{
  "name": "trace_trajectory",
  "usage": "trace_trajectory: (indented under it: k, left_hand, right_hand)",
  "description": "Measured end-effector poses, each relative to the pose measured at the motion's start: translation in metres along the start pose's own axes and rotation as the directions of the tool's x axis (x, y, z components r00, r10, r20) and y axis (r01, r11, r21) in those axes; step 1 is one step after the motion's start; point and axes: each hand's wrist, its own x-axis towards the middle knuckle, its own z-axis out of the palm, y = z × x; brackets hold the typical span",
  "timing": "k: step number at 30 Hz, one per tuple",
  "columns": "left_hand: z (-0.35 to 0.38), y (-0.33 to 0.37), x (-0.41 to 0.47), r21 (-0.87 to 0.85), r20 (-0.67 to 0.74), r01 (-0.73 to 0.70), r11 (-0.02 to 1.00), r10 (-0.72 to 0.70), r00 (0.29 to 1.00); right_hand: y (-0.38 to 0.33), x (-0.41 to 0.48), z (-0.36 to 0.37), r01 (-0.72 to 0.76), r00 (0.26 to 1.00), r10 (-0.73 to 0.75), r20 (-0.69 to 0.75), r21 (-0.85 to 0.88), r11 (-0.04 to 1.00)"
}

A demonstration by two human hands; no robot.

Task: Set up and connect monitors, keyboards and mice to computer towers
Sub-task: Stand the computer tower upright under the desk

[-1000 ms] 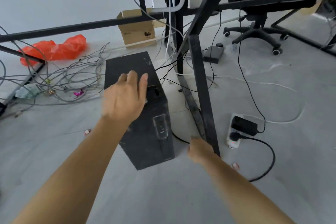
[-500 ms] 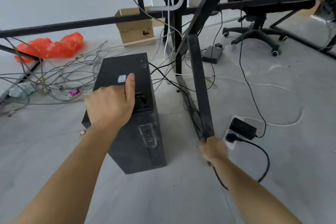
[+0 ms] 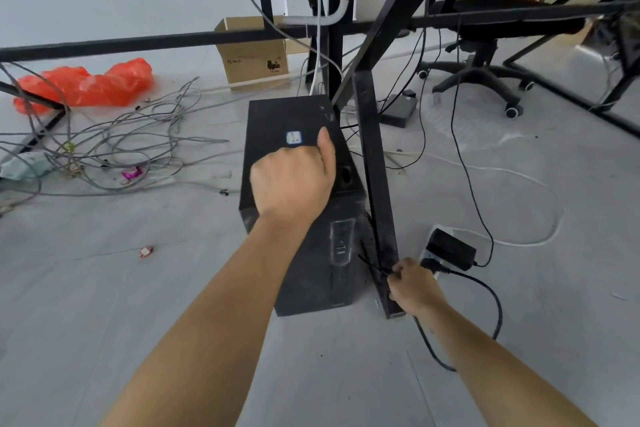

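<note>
A black computer tower (image 3: 277,125) stands upright on the grey floor, close against a black desk leg (image 3: 372,163). My left hand (image 3: 294,180) lies on the tower's top near its front edge, fingers curled over a recessed handle. Low beside the foot of the desk leg, my right hand (image 3: 412,288) pinches a thin black cable (image 3: 372,263) that runs toward the tower's right side. A thicker black power cord (image 3: 495,302) loops on the floor behind that hand.
A white power strip (image 3: 431,250) with a black adapter (image 3: 450,250) lies right of the leg. Tangled grey cables (image 3: 114,146) and an orange bag (image 3: 86,87) lie left. A cardboard box (image 3: 256,55), an office chair (image 3: 481,80) and black desk frame bars stand behind.
The tower has shifted right, up against the desk leg, with my left hand curling onto its top handle. My right hand moved right of the leg's foot and took hold of the thin cable.
</note>
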Motion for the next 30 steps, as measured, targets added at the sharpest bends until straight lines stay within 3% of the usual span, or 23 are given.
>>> trace_trajectory:
  k: [6, 11, 14, 17, 19, 22, 25, 30]
  left_hand:
    - [0.015, 0.023, 0.007, -0.046, 0.013, -0.026, 0.999, 0.026, 1.000]
    - [0.013, 0.025, 0.008, -0.037, 0.115, -0.052, 0.998, 0.056, 0.992]
    - [0.008, 0.020, 0.010, -0.062, 0.222, -0.103, 0.993, 0.114, 0.968]
    - [0.007, 0.004, 0.004, -0.283, 0.064, -0.212, 0.936, 0.238, 0.969]
    - [0.004, -0.015, -0.015, -0.475, -0.021, -0.149, 0.867, 0.158, 0.987]
    - [-0.007, -0.044, -0.045, -0.400, -0.051, -0.017, 0.916, -0.003, 0.999]
    - [-0.014, -0.066, -0.052, -0.363, -0.037, -0.091, 0.927, 0.083, 0.996]
    - [-0.015, -0.058, -0.043, -0.496, -0.018, -0.025, 0.868, 0.019, 1.000]
  right_hand:
    - [0.000, 0.007, 0.006, -0.055, 0.998, 0.054, 0.020, 0.056, 0.997]
    - [-0.002, 0.004, 0.015, -0.048, 0.998, 0.049, 0.051, -0.015, 0.999]
    - [-0.024, 0.000, 0.006, -0.008, 1.000, 0.008, -0.005, 0.008, 1.000]
    - [-0.057, -0.011, -0.015, 0.068, 0.987, -0.039, -0.153, 0.190, 0.979]
    - [-0.083, -0.027, -0.033, 0.182, 0.951, -0.064, -0.301, 0.382, 0.906]
    - [-0.120, -0.054, -0.060, 0.364, 0.866, -0.096, -0.490, 0.488, 0.793]
    - [-0.142, -0.070, -0.070, 0.442, 0.840, -0.143, -0.523, 0.507, 0.741]
    - [-0.144, -0.070, -0.076, 0.407, 0.857, -0.195, -0.476, 0.394, 0.824]
